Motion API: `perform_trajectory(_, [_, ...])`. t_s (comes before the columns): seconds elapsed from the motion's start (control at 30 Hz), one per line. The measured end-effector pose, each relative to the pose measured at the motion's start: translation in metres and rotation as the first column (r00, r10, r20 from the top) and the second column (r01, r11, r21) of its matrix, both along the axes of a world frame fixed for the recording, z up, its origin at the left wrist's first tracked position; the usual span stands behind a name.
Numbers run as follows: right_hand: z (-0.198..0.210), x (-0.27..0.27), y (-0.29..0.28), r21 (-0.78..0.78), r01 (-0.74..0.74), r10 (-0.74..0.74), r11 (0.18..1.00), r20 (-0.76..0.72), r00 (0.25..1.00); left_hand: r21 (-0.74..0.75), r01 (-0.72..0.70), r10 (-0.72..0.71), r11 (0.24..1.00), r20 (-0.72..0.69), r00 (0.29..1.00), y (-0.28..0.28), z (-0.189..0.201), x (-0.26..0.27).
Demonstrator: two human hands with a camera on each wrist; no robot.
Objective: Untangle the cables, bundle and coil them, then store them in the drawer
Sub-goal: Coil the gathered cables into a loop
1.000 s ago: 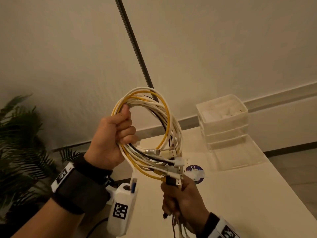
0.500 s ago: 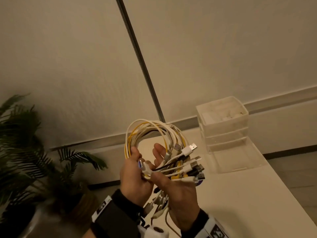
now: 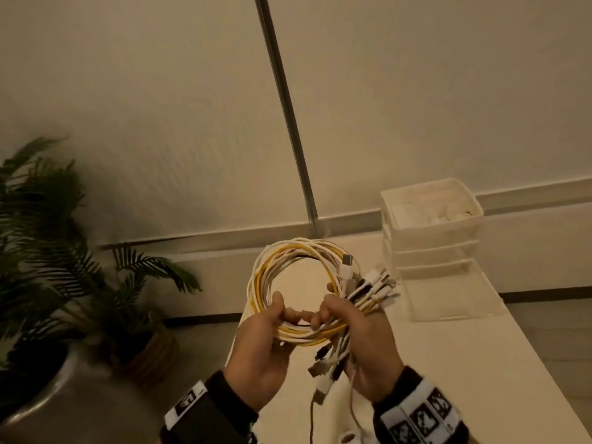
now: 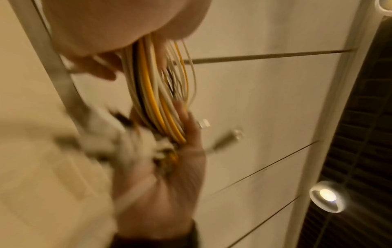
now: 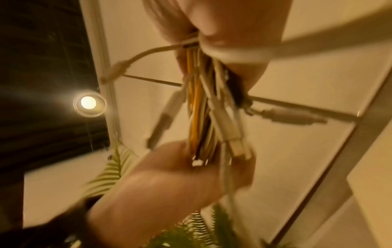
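Observation:
A coil of white, yellow and black cables (image 3: 290,251) hangs over the white table's left end, held by both hands at its near side. My left hand (image 3: 278,315) grips the strands on the left, and my right hand (image 3: 333,312) grips them on the right, where the plugs (image 3: 376,283) fan out. More plugs (image 3: 323,373) dangle below my right palm. The blurred left wrist view shows the cable bundle (image 4: 152,100) running from my left hand into the right hand (image 4: 169,167). In the right wrist view the bundle (image 5: 199,109) runs down to the left hand (image 5: 169,167). The clear drawer unit (image 3: 432,238) stands at the back right, its bottom drawer (image 3: 455,312) pulled out.
Potted palm plants (image 3: 64,251) stand on the floor to the left of the table (image 3: 480,379). A thin metal pole (image 3: 288,123) runs up the wall behind the coil. The unit's top tray holds pale items.
The coil has come down from in front of the wall to just above the table. My right hand moved from the plug ends below to the coil's near side, beside my left hand.

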State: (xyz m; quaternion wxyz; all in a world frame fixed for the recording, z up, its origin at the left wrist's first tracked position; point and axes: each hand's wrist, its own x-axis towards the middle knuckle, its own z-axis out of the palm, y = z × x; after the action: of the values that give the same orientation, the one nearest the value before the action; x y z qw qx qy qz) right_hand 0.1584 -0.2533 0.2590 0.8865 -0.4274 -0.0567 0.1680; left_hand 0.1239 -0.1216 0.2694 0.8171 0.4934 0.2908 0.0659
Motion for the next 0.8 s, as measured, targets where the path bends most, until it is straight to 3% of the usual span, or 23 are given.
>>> perform_trajectory(0.07, [-0.002,0.010,-0.012,-0.040,-0.076,0.076,0.996,0.009,0.997,0.162,0.112,-0.104,0.980,-0.055,0.993,0.022,-0.004,-0.008])
perform_trajectory(0.1, [-0.004,0.015,-0.018,-0.086,-0.121,0.122,0.989,0.006,0.992,0.299,0.126,-0.118,0.946,-0.047,0.992,0.032,0.001,-0.013])
perform_trajectory(0.13, [-0.006,0.020,-0.023,-0.154,-0.173,0.177,0.973,0.013,0.984,0.494,0.103,-0.108,0.863,-0.018,0.994,0.040,0.011,-0.018])
perform_trajectory(0.17, [-0.008,0.025,-0.027,-0.242,-0.226,0.237,0.944,0.017,0.971,0.706,0.064,-0.109,0.706,0.018,0.994,0.045,0.023,-0.021])
perform_trajectory(0.2, [-0.008,0.029,-0.031,-0.345,-0.282,0.309,0.895,0.025,0.951,0.871,0.026,-0.159,0.491,0.061,0.985,0.046,0.040,-0.025])
perform_trajectory(0.27, [-0.003,0.033,-0.032,-0.553,-0.368,0.455,0.748,0.023,0.890,0.999,-0.048,-0.418,-0.016,0.037,0.908,0.036,0.076,-0.029])
perform_trajectory(0.33, [0.010,0.033,-0.026,-0.714,-0.389,0.584,0.582,0.035,0.811,0.910,-0.065,-0.606,-0.410,-0.219,0.765,0.018,0.096,-0.022])
perform_trajectory(0.37, [0.016,0.031,-0.021,-0.780,-0.381,0.639,0.497,0.032,0.769,0.825,-0.032,-0.607,-0.564,-0.388,0.694,0.008,0.098,-0.018])
perform_trajectory(0.43, [0.026,0.028,-0.011,-0.912,-0.315,0.751,0.263,-0.012,0.660,0.659,0.020,-0.508,-0.751,-0.598,0.620,-0.006,0.086,-0.008])
perform_trajectory(0.5, [0.033,0.025,-0.005,-0.978,-0.198,0.833,0.071,-0.051,0.551,0.562,0.081,-0.417,-0.823,-0.695,0.586,-0.013,0.073,0.002])
perform_trajectory(0.57, [0.035,0.025,-0.004,-0.981,-0.188,0.842,0.039,-0.069,0.535,0.543,0.203,-0.380,-0.815,-0.765,0.520,-0.014,0.067,0.012])
perform_trajectory(0.7, [0.038,0.026,-0.010,-0.956,-0.253,0.788,0.148,-0.040,0.614,0.655,0.553,-0.586,-0.516,-0.740,0.330,-0.004,0.062,0.029])
perform_trajectory(0.8, [0.031,0.024,-0.013,-0.933,-0.314,0.784,0.176,-0.060,0.618,0.631,0.621,-0.635,-0.465,-0.726,0.262,0.002,0.049,0.034])
